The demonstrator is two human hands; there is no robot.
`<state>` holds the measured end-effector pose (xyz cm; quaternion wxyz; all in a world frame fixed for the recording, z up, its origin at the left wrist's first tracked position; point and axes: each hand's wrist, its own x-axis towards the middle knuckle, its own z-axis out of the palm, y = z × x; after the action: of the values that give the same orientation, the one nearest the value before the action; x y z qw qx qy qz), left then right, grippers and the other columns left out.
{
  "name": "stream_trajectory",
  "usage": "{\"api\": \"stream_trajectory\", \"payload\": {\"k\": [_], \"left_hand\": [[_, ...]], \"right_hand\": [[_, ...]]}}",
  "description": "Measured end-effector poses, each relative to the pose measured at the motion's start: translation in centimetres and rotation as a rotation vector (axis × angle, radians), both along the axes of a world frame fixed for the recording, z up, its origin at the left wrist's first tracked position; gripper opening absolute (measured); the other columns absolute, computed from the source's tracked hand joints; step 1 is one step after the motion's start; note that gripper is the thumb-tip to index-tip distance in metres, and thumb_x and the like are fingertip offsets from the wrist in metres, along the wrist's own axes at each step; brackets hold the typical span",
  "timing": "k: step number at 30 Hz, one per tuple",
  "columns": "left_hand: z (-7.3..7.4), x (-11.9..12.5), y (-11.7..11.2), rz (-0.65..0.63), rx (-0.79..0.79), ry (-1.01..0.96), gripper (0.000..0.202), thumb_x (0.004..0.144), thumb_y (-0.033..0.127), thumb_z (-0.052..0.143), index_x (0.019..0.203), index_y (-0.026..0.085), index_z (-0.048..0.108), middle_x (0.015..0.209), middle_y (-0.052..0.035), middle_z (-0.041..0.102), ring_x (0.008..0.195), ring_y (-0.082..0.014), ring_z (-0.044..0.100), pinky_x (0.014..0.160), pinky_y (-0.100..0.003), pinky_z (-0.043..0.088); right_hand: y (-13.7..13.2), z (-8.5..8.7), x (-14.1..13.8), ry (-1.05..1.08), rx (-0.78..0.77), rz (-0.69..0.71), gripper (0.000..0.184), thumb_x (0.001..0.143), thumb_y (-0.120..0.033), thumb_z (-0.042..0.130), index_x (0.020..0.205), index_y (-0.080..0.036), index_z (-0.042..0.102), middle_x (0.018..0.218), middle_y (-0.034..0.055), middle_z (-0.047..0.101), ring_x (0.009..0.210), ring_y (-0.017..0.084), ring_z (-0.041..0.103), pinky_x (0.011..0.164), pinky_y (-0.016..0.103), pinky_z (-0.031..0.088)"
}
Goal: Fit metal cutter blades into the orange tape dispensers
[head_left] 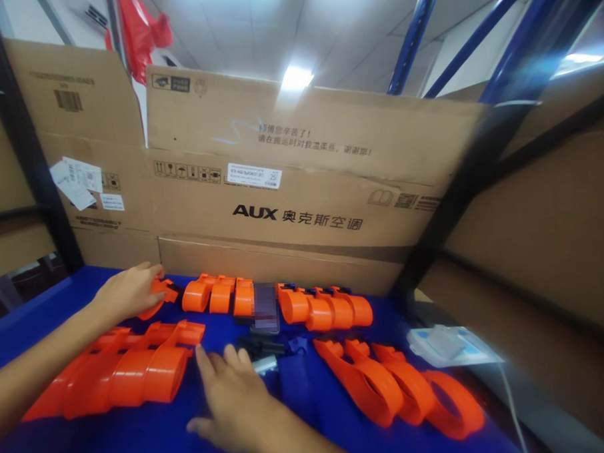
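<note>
My left hand [131,291] reaches to the back left of the blue work surface, its fingers closed around an orange plastic loop piece [153,309]. Part of that piece is hidden by the fingers; a dark bit shows at its right end. Lower down, my right hand [235,398] hovers with fingers apart and nothing visible in it. To its left lies a row of orange plastic loops [153,373] set close together. Just beyond its fingertips are a black handle-like part [262,346] and a small pale metallic piece [265,366].
More orange loops stand along the back, in a left group [220,297] and a right group [330,311], with a blurred dark rectangular item [265,308] between them. Large orange loops [414,398] lie front right. Behind rises a cardboard wall [300,186]; a white-blue box [450,345] sits right.
</note>
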<state>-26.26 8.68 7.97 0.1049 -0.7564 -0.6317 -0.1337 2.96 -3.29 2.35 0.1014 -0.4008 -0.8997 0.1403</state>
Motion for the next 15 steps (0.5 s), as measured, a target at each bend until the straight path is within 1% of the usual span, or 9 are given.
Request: {"api": "stream_trajectory", "payload": {"k": [2, 5, 7, 9, 11, 13, 14, 15], "left_hand": [[1.2, 0.7, -0.7, 0.015, 0.064, -0.023, 0.039, 0.078, 0.046, 0.061, 0.106, 0.021, 0.068, 0.107, -0.0146, 0.070, 0.091, -0.0355, 0.069, 0.076, -0.040, 0.049], [3.3, 2.5, -2.0, 0.027, 0.179, -0.058, 0.040, 0.081, 0.049, 0.060, 0.108, 0.021, 0.068, 0.107, -0.0123, 0.068, 0.092, -0.0352, 0.069, 0.080, -0.041, 0.049], [4.5, 4.1, -3.1, 0.013, 0.253, -0.120, 0.040, 0.082, 0.050, 0.059, 0.110, 0.023, 0.068, 0.109, -0.0089, 0.068, 0.093, -0.0333, 0.069, 0.083, -0.040, 0.049], [5.5, 6.0, -4.5, -0.043, 0.311, -0.206, 0.039, 0.082, 0.050, 0.060, 0.111, 0.024, 0.067, 0.110, -0.0062, 0.067, 0.095, -0.0299, 0.068, 0.085, -0.037, 0.050], [5.9, 8.1, -6.0, -0.081, 0.391, -0.282, 0.036, 0.082, 0.049, 0.061, 0.109, 0.024, 0.067, 0.107, -0.0044, 0.067, 0.095, -0.0271, 0.068, 0.086, -0.036, 0.050], [5.9, 10.2, -7.5, -0.160, 0.451, -0.365, 0.032, 0.084, 0.049, 0.062, 0.104, 0.024, 0.066, 0.101, -0.0033, 0.067, 0.091, -0.0244, 0.067, 0.086, -0.035, 0.050], [5.6, 11.3, -8.1, -0.215, 0.486, -0.412, 0.030, 0.084, 0.048, 0.063, 0.101, 0.024, 0.066, 0.099, -0.0031, 0.067, 0.088, -0.0234, 0.067, 0.085, -0.034, 0.051], [5.2, 12.4, -8.7, -0.267, 0.512, -0.458, 0.029, 0.083, 0.047, 0.064, 0.101, 0.024, 0.066, 0.097, -0.0032, 0.067, 0.087, -0.0230, 0.066, 0.084, -0.035, 0.051]], "right_hand": [[-0.3, -0.4, 0.5, -0.015, 0.015, -0.003, 0.109, 0.070, -0.057, 0.081, 0.155, -0.012, 0.031, 0.138, 0.0217, 0.057, 0.130, 0.046, 0.043, 0.109, 0.062, 0.032], [-0.8, -0.5, 1.5, -0.007, 0.041, -0.006, 0.093, 0.075, -0.057, 0.078, 0.151, -0.017, 0.041, 0.143, 0.0194, 0.053, 0.133, 0.045, 0.041, 0.110, 0.061, 0.033], [-0.9, -0.1, 2.3, 0.020, 0.060, -0.020, 0.081, 0.080, -0.055, 0.074, 0.146, -0.019, 0.047, 0.142, 0.0181, 0.054, 0.133, 0.043, 0.041, 0.110, 0.061, 0.032], [-0.7, 0.7, 3.1, 0.109, 0.084, -0.076, 0.065, 0.088, -0.053, 0.067, 0.142, -0.020, 0.052, 0.138, 0.0166, 0.057, 0.132, 0.042, 0.042, 0.111, 0.061, 0.031], [-0.1, 1.7, 3.9, 0.291, 0.098, -0.176, 0.052, 0.096, -0.049, 0.055, 0.141, -0.022, 0.053, 0.132, 0.0152, 0.060, 0.129, 0.037, 0.046, 0.111, 0.059, 0.032], [1.0, 2.9, 4.5, 0.565, 0.073, -0.278, 0.054, 0.100, -0.046, 0.050, 0.148, -0.022, 0.042, 0.130, 0.0145, 0.061, 0.123, 0.030, 0.054, 0.108, 0.051, 0.040], [1.7, 3.4, 4.8, 0.712, 0.035, -0.308, 0.059, 0.100, -0.046, 0.050, 0.152, -0.022, 0.034, 0.131, 0.0139, 0.061, 0.120, 0.028, 0.057, 0.104, 0.048, 0.044], [2.4, 3.9, 5.1, 0.854, -0.021, -0.302, 0.062, 0.100, -0.046, 0.049, 0.154, -0.023, 0.029, 0.130, 0.0130, 0.062, 0.116, 0.026, 0.060, 0.100, 0.045, 0.048]]}}
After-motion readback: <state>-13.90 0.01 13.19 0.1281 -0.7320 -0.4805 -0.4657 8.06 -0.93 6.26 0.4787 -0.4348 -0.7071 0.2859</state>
